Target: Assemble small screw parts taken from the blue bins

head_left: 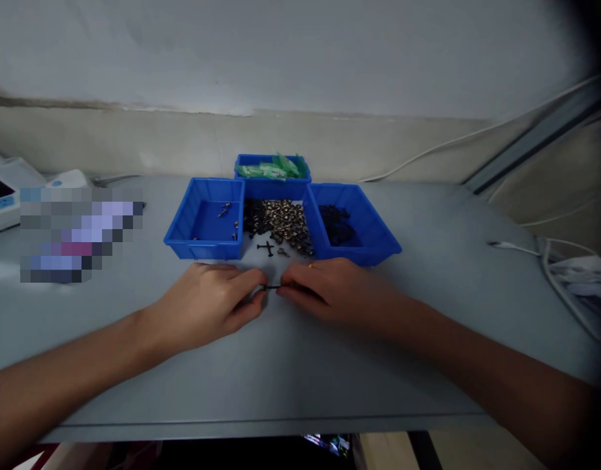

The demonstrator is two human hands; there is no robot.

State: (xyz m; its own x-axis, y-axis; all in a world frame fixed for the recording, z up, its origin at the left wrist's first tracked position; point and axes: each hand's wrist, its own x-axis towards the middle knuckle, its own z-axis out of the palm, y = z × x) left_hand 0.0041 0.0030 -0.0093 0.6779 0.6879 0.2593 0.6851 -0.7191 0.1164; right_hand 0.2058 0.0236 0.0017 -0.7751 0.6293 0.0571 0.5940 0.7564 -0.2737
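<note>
A thin black screw [272, 287] is stretched level between my two hands, just above or on the grey table. My left hand [215, 297] pinches its left end between thumb and fingertips. At the other end, the fingertips of my right hand [337, 287] are closed on it, hiding part of it. Just beyond the hands lie a few loose black screws [265, 247] and a small brass-coloured screw [283, 252]. Behind them is a heap of brass-coloured screws [285, 219], with darker screws [254, 219] on its left side.
Around the heap stand a left blue bin [205, 249] with a few brass screws, a right blue bin [359, 225] with dark pieces, and a rear blue bin [276, 188] holding green-and-clear plastic bags [274, 168]. White cables [520, 248] lie at the right; a white device [1, 196] stands far left.
</note>
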